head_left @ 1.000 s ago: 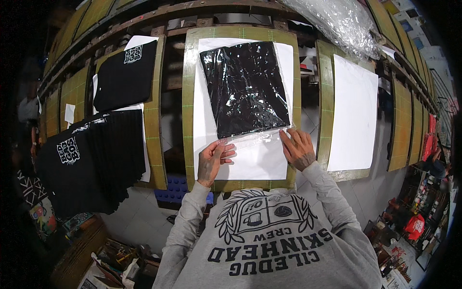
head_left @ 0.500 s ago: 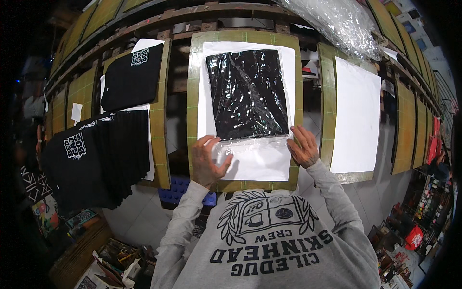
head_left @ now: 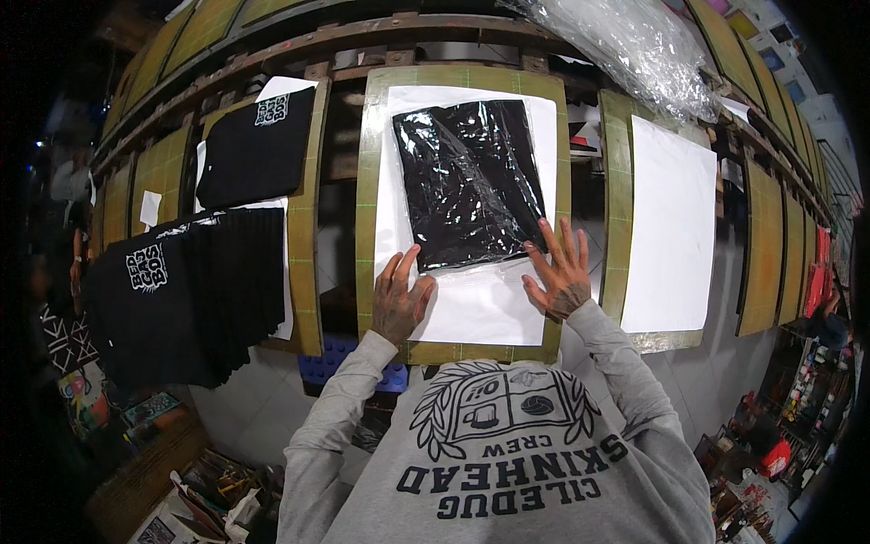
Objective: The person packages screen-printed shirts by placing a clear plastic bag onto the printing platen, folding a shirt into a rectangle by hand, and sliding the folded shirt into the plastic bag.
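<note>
A folded black garment in a clear plastic bag (head_left: 467, 172) lies on a white sheet (head_left: 467, 317) over an olive board (head_left: 374, 163). My left hand (head_left: 399, 295) is at the bag's lower left corner, fingers bent but apart, fingertips at the edge. My right hand (head_left: 557, 272) spreads its fingers over the lower right corner, touching the plastic. The bag's clear lower flap lies flat between my hands.
Folded black printed garments (head_left: 236, 299) and a smaller pile (head_left: 254, 154) lie on boards at left. A white sheet (head_left: 666, 236) covers the right board. Crumpled plastic (head_left: 616, 54) sits at top right. Other people appear at both sides (head_left: 829, 326). A blue crate (head_left: 322, 363) is below.
My right hand has moved inward and upward onto the bag's corner, fingers spreading. My left hand has shifted slightly at the lower left corner. The bag's angle has changed slightly.
</note>
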